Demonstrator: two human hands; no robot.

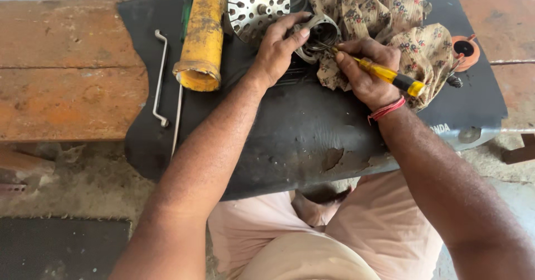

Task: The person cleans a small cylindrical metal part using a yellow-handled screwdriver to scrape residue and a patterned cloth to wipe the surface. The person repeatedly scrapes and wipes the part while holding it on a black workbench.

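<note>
Head view: the left hand (277, 48) is curled around a round metal housing (317, 36), thumb and fingers closed on its rim and holding it tilted on the black padded seat (301, 129). The housing is a shallow cup; what sits inside is dark and hard to make out, though the tool's tip seems to reach into its opening. The right hand (365, 71) is closed narrowly around a yellow-handled screwdriver (390, 77), handle pointing right, tip toward the housing. Just behind both hands lies a crumpled floral cloth (409, 29), touching the housing. Far left of the left hand stands a perforated metal disc (257, 2), and beside it a yellow cylinder (202, 37) lying with its open end near. Further left lie 2 thin bent rods (160, 79). At far right sits an orange cap (466, 49).
</note>
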